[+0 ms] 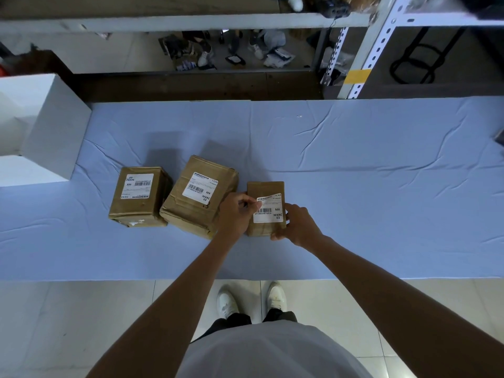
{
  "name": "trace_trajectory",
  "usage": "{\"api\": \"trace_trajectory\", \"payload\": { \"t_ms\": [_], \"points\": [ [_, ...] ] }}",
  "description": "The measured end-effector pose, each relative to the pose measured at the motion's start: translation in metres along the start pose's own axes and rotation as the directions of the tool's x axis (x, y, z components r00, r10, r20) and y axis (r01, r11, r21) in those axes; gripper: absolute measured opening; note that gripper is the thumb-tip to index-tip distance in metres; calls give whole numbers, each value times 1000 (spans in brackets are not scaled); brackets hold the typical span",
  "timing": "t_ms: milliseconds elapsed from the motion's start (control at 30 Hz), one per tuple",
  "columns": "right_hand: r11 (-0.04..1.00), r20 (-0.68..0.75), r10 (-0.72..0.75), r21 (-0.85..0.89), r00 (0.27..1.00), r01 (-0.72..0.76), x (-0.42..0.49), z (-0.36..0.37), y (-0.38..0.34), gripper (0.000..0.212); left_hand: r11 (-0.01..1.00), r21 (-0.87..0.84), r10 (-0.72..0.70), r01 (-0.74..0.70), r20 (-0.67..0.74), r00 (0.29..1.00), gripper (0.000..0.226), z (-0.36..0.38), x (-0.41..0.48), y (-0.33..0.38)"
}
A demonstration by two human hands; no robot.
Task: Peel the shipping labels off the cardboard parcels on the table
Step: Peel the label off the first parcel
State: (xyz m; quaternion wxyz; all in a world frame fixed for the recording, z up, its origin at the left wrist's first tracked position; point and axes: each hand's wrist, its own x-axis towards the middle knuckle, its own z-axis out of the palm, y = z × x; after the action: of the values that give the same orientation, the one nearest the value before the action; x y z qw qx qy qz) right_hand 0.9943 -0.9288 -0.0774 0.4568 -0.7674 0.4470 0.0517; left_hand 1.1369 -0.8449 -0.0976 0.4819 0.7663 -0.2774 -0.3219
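Three brown cardboard parcels sit in a row on the table covered with a pale blue cloth (354, 165). The small right parcel (266, 190) carries a white shipping label (268, 212) whose upper left corner is lifted off the cardboard. My left hand (236, 214) pinches that lifted corner. My right hand (298, 223) grips the parcel's right side and near corner. The middle parcel (199, 197) is larger and tilted, with its label (200, 188) flat on top. The left parcel (139, 196) also has a label (137, 186) stuck flat.
A white box (51, 126) stands at the table's left end. Behind the table run a dark wooden ledge and a metal shelf post (373, 50). Clutter lies on the floor beyond. The cloth stretches bare to the right of the parcels.
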Motion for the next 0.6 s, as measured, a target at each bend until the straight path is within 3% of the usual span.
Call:
{"api": "trace_trajectory", "payload": {
  "t_ms": [600],
  "points": [
    [1000, 12, -1, -17, 1000, 2, 2, -1, -2, 69, 1000, 21, 4, -5, 33, 999, 11, -2, -1, 2]
  ]
}}
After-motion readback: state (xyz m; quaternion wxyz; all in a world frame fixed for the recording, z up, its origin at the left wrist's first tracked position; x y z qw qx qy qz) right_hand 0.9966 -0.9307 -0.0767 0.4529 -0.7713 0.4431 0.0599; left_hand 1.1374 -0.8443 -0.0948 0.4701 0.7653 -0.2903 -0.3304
